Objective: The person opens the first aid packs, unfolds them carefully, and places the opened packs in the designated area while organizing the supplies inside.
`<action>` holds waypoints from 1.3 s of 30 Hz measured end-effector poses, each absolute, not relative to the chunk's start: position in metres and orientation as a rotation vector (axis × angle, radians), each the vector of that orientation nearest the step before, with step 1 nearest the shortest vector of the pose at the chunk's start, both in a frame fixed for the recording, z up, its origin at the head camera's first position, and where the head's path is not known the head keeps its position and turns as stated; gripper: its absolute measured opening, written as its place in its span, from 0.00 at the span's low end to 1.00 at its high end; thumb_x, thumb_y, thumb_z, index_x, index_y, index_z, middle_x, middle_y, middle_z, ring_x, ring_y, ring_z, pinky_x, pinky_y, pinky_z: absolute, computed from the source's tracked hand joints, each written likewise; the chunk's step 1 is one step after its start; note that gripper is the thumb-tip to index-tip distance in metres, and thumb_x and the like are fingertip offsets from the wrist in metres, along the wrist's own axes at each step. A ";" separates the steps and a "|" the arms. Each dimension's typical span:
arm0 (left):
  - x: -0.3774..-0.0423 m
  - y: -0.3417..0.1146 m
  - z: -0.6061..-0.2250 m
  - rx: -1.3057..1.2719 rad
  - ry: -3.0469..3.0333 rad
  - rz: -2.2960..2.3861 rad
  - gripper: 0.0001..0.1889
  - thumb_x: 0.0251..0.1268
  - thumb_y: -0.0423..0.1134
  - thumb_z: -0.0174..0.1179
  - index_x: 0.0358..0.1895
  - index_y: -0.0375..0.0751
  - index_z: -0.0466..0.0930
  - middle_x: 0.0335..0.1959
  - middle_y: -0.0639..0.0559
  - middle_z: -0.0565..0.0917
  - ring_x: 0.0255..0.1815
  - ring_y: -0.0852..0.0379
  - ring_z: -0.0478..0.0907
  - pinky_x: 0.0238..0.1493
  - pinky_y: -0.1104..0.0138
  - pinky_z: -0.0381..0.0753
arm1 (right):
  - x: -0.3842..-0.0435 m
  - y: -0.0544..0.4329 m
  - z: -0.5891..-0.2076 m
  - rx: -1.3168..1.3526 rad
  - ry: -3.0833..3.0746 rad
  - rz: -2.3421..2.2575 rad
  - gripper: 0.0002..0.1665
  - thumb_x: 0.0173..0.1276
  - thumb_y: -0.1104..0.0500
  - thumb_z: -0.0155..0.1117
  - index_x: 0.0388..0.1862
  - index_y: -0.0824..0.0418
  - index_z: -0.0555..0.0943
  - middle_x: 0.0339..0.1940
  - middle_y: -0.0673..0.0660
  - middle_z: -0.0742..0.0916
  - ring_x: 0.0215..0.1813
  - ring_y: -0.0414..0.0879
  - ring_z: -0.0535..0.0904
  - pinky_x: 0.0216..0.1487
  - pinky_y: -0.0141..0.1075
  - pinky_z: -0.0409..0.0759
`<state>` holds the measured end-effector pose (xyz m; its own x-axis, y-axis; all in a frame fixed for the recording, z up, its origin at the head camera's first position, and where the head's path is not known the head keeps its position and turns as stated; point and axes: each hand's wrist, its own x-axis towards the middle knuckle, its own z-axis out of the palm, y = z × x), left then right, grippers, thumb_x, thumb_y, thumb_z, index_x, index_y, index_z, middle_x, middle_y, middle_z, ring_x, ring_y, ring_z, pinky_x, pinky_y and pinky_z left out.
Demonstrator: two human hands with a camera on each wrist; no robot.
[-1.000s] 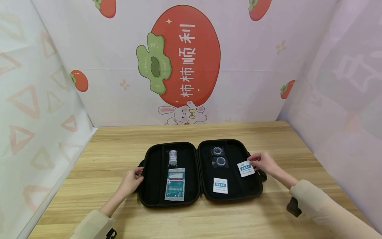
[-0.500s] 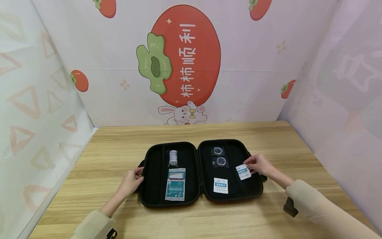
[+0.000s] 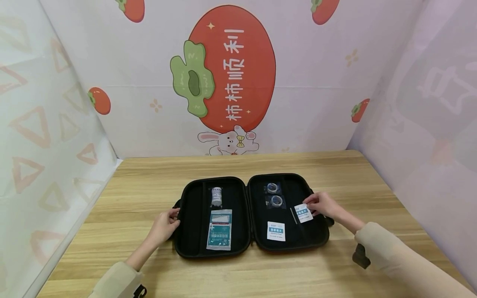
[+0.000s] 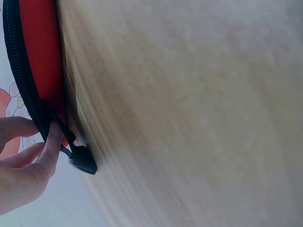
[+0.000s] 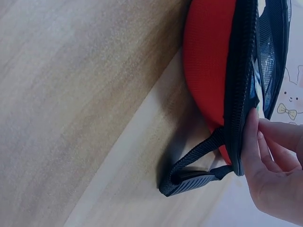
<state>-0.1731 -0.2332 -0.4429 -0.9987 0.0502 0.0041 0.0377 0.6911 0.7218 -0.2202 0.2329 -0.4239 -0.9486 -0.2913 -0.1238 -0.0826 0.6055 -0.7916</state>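
An open black-lined case (image 3: pixel 190 207) lies flat on the table, its outer shell red in both wrist views. My left hand (image 3: pixel 165 225) grips the case's left rim, fingers beside a zipper pull (image 4: pixel 83 160). Over the right half, my right hand (image 3: pixel 323 205) pinches a white-and-teal alcohol pad packet (image 3: pixel 303 213) by its upper right corner. A thin pale strip (image 3: pixel 294 215) shows just left of that packet. Another alcohol pad packet (image 3: pixel 276 231) lies lower in the same half. Above it are two clear-wrapped rolls (image 3: pixel 276 201).
The case's left half holds a small white bottle (image 3: pixel 216 196) and a teal-and-clear packet (image 3: pixel 219 230). A black carry handle (image 5: pixel 189 182) sticks out from the right edge. Printed cloth walls (image 3: pixel 309 124) stand behind and beside the wooden table (image 3: pixel 156 174).
My right hand has moved slightly left and down with the alcohol pad packet, further into the case's right half. The thin pale strip has come into view. My left hand has stayed put.
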 end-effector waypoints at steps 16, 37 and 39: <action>-0.173 -0.233 -0.442 0.062 2.864 1.226 0.19 0.53 0.22 0.53 0.51 0.20 0.68 0.38 0.35 0.77 0.33 0.47 0.77 0.31 0.64 0.77 | -0.220 0.229 -0.428 -0.282 2.529 -1.295 0.08 0.56 0.76 0.53 0.34 0.81 0.76 0.27 0.65 0.82 0.25 0.45 0.78 0.24 0.36 0.79; -0.173 -0.233 -0.443 0.053 2.861 1.222 0.19 0.53 0.22 0.53 0.51 0.20 0.69 0.38 0.35 0.77 0.33 0.48 0.77 0.30 0.64 0.77 | -0.219 0.215 -0.439 -0.217 2.340 -1.466 0.11 0.58 0.75 0.52 0.38 0.84 0.72 0.28 0.64 0.82 0.27 0.44 0.78 0.29 0.39 0.80; -0.173 -0.233 -0.443 0.055 2.862 1.224 0.19 0.53 0.22 0.53 0.51 0.20 0.68 0.38 0.35 0.77 0.33 0.47 0.77 0.31 0.64 0.77 | -0.219 0.215 -0.439 -0.213 2.344 -1.471 0.11 0.58 0.75 0.52 0.38 0.84 0.73 0.28 0.64 0.82 0.27 0.43 0.78 0.29 0.39 0.80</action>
